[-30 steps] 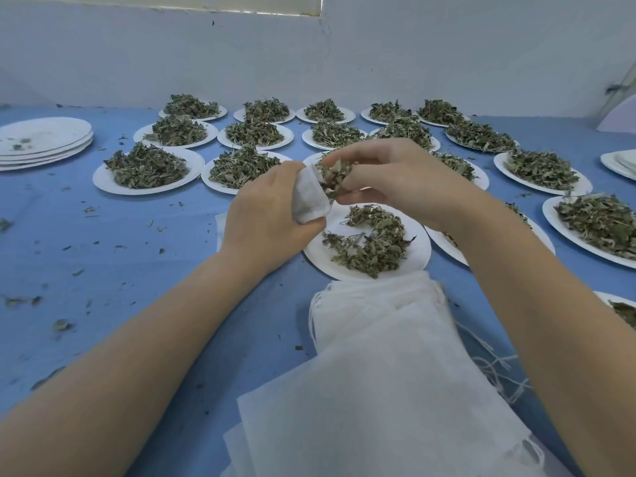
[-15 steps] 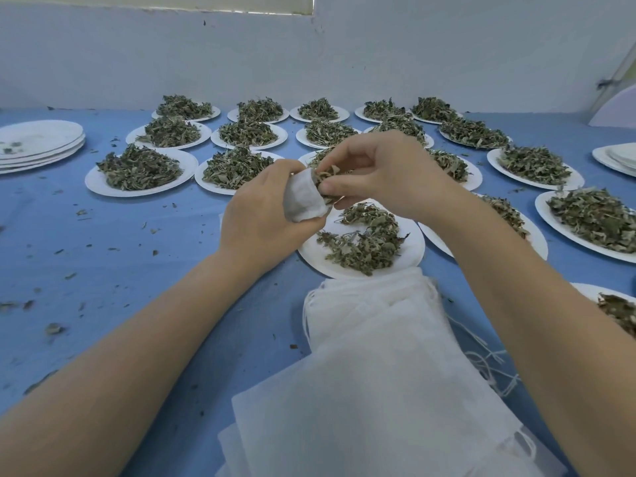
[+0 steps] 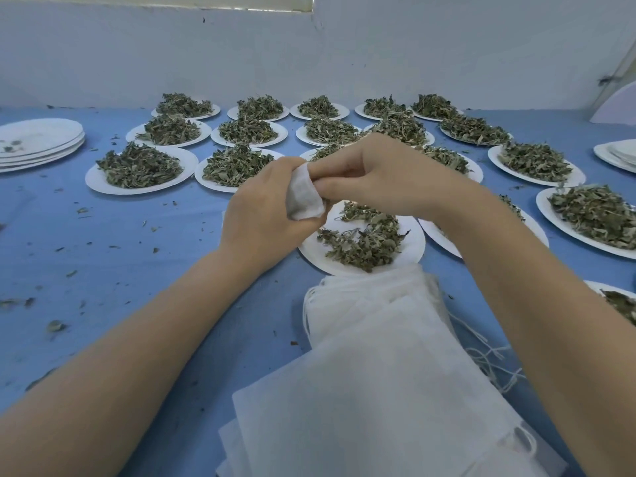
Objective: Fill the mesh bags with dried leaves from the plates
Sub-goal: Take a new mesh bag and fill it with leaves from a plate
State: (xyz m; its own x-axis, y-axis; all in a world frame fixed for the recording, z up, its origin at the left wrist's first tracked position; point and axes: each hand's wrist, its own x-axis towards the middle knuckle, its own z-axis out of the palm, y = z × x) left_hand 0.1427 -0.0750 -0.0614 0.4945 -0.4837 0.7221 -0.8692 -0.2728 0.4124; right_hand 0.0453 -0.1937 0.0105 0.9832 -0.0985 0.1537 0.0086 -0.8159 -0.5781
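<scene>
— What has changed over the blue tabletop (image 3: 103, 235)?
— Gone from sight are the leaves pinched a moment ago; the right hand (image 3: 385, 177) now has its fingertips pushed into the mouth of the small white mesh bag (image 3: 304, 196).

— And the largest things?
— Rows of white round plates heaped with dried green leaves (image 3: 141, 166) fill the far side; a stack of flat white mesh bags (image 3: 378, 373) lies nearest the camera.

— The grip?
— Fingers of the left hand (image 3: 261, 215) are curled round the small bag, above a half-emptied white plate (image 3: 411, 251). The right hand's fingers are curled, pinching the bag's rim.
</scene>
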